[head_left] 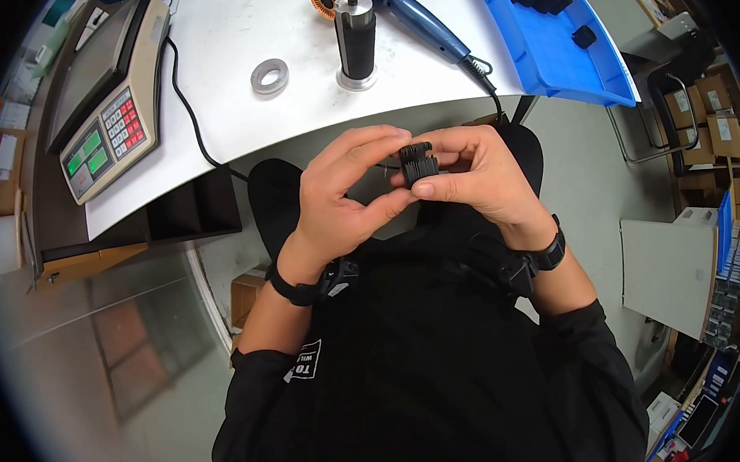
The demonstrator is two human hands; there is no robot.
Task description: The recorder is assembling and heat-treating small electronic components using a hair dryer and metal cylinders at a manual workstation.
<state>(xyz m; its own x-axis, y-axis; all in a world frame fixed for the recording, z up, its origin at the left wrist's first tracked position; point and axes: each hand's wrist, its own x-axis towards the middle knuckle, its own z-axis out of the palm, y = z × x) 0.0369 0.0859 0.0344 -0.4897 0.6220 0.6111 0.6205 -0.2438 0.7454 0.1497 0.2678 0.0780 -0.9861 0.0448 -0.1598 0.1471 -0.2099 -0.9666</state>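
While seated at the white table [223, 45], pinching a small black ribbed part [420, 170] over the lap, near the table's front edge, between thumb and fingers of both right hand [478, 167] and left hand [339, 180]. Facing, on the tabletop, a grey ring [269, 88], upright black-sleeved metal cylinder [357, 47], blue hair dryer [427, 26], blue tray [556, 63].
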